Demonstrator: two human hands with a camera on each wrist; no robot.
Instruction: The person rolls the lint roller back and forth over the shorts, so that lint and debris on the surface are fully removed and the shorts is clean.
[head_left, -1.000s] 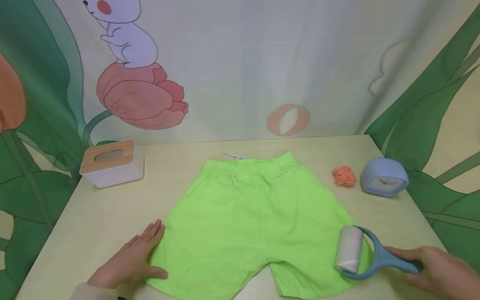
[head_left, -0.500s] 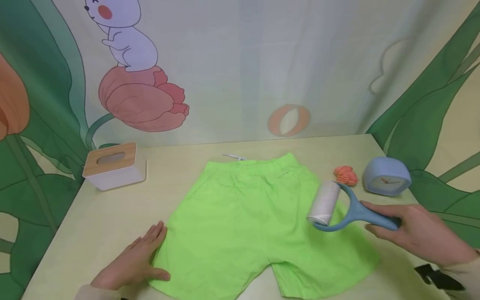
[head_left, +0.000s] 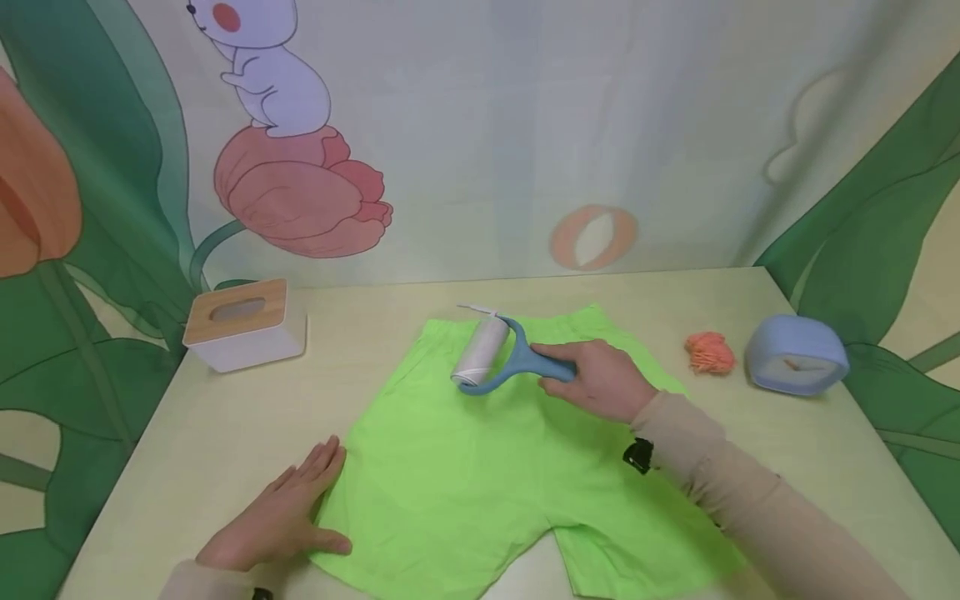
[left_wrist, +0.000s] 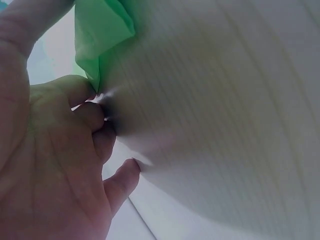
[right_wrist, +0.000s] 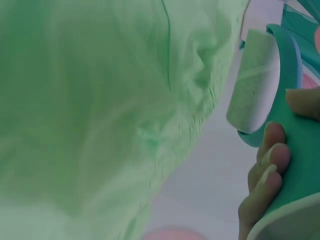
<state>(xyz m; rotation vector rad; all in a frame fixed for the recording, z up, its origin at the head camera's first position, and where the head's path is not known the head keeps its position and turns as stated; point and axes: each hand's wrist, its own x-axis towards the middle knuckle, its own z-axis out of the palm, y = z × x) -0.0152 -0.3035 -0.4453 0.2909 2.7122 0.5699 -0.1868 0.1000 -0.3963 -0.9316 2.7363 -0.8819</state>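
Gripping a blue-handled lint roller [head_left: 525, 360], the right hand [head_left: 600, 379] has its fingers and thumb curled round the handle. The roller is over the waistband of the neon-green shorts [head_left: 480, 467]; the right wrist view suggests a gap between roll and cloth. The left hand [head_left: 277, 512] rests with fingers extended at the shorts' left edge, over the desk [head_left: 210, 450]. The roller is probably light and stiff, its outer surface possibly tacky; the handle is the natural hold, away from the pale roll. The shorts appear thin, soft and prone to creasing or sliding, best steadied flat at a side edge or hem. No brand, label or writing is legible; the dial markings of the blue clock [head_left: 797, 346] are too small to read.
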